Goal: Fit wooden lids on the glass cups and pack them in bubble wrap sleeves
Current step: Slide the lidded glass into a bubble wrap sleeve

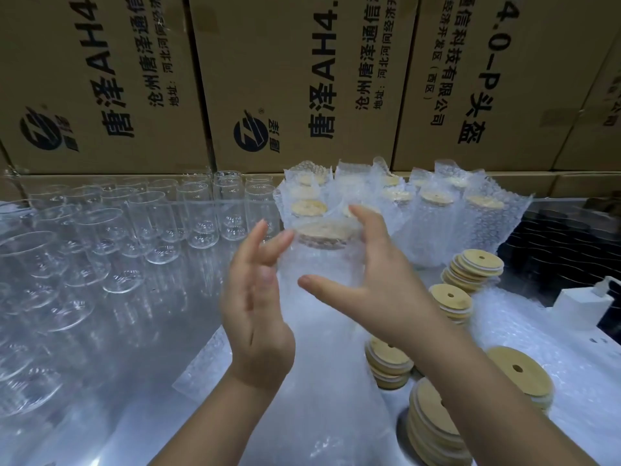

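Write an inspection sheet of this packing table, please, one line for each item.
Surface: white glossy table, its right part under loose bubble wrap sheets.
Job's things: empty clear glass cups crowd the left; stacks of round wooden lids with centre holes stand right; a lidded cup in a bubble wrap sleeve is between the hands; packed sleeved cups stand behind it.
Clutter: small white box at the right edge.
Hands: left hand open, fingertips touching the sleeve; right hand grips its top.
Cables: nothing seen.
Surroundings: brown printed cardboard cartons stacked behind; a dark object at the right, unclear.
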